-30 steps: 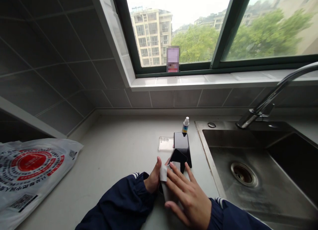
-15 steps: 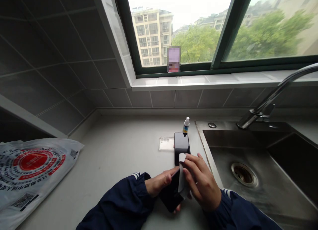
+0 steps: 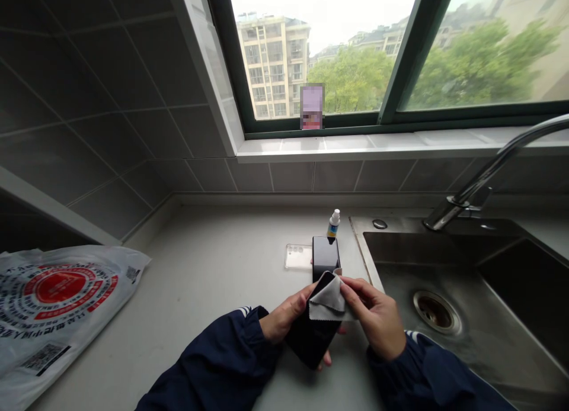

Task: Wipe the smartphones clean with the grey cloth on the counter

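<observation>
A black smartphone (image 3: 309,343) is gripped by my left hand (image 3: 287,314), the thumb along its left edge and fingertips showing past its right side. My right hand (image 3: 377,316) pinches a grey cleaning cloth (image 3: 328,299), which lies folded over the phone's upper end and right edge. Just beyond, a second black phone (image 3: 325,254) rests on the counter, its lower end hidden behind the held phone and cloth. Left of it lies a clear phone case (image 3: 297,257). A small white spray bottle (image 3: 333,223) with a blue and yellow label stands behind the second phone.
To the right is a steel sink (image 3: 453,269) with a chrome faucet (image 3: 466,180). A printed white plastic bag (image 3: 62,310) lies on the pale counter (image 3: 213,257) at the left. Behind runs a tiled wall below a window.
My right hand has turned and shifted slightly right, drawing the cloth over the phone's upper end and edge. The held phone has tilted a little more upright.
</observation>
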Available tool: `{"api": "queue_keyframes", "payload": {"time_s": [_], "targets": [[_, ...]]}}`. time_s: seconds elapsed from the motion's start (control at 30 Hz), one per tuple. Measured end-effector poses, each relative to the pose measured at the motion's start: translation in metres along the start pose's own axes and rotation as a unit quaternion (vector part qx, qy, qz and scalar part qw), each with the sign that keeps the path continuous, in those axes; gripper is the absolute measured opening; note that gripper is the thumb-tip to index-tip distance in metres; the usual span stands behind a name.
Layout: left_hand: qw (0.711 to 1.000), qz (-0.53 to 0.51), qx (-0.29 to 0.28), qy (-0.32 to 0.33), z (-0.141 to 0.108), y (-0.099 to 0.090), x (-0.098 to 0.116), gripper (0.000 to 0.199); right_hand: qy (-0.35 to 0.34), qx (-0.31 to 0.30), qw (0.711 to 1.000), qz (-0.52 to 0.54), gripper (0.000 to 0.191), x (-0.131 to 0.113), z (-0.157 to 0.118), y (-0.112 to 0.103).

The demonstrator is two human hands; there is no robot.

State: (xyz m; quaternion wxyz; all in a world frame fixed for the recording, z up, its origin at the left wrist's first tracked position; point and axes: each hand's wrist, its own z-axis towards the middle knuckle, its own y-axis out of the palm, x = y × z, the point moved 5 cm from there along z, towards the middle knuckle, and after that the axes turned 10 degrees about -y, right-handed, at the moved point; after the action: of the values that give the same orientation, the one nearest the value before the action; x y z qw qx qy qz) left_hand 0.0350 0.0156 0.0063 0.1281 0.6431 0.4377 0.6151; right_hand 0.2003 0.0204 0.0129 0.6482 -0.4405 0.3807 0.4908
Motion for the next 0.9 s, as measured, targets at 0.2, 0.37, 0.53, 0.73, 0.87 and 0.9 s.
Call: {"api": "queue_keyframes", "payload": {"time_s": [0.2, 0.37, 0.53, 0.73, 0.87, 0.9], "targets": [[1.000, -0.016, 0.009, 0.023, 0.003, -0.003, 0.000, 0.069, 0.057, 0.011, 0.998, 0.029, 0.038, 0.009, 0.000, 0.000], [0.998, -0.056, -0.007, 0.014, 0.004, -0.009, -0.001, 0.069, 0.096, 0.034, 0.989, 0.106, 0.046, 0.012, -0.004, 0.004], [0.995, -0.090, -0.046, 0.005, 0.003, -0.010, 0.002, 0.077, 0.103, 0.027, 0.982, 0.155, 0.044, 0.010, -0.005, 0.007], [0.988, -0.138, -0.059, -0.037, -0.007, -0.013, 0.005, 0.092, 0.068, -0.011, 0.982, 0.176, 0.039, 0.009, -0.003, 0.011], [0.981, -0.146, -0.080, -0.098, -0.009, -0.015, 0.001, 0.098, 0.009, -0.059, 0.991, 0.121, 0.045, 0.005, -0.003, 0.010], [0.979, -0.149, -0.083, -0.110, -0.009, -0.016, 0.000, 0.100, -0.020, -0.076, 0.993, 0.091, 0.048, 0.002, -0.003, 0.010]]}}
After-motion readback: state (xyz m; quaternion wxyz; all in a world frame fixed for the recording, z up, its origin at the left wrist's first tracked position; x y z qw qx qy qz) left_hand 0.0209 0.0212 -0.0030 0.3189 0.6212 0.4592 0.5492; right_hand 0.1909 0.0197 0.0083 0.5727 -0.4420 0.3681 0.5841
